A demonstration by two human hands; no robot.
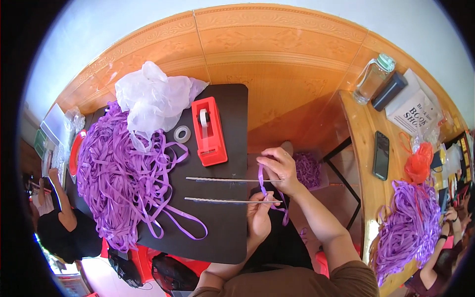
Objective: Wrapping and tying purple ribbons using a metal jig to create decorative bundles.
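A narrow purple ribbon [262, 184] runs between my hands just beyond the right edge of the black table. My left hand [259, 221] pinches it by the tip of the nearer metal rod [222, 200]; a loose tail hangs to the right. Above, my right hand [280, 171] has its fingers closed on the upper part of the ribbon, by the end of the farther metal rod [217, 179]. Both rods lie roughly parallel on the table and stick out past its edge. A large heap of purple ribbon [111, 183] covers the table's left part.
On the black table [217, 232] are a red tape dispenser [212, 143], a tape roll [182, 134] and a crumpled plastic bag [156, 96]. A bin of purple ribbon [308, 170] stands below. The wooden table [358, 143] holds a phone [381, 155], bottle and more ribbon. Other people sit at both sides.
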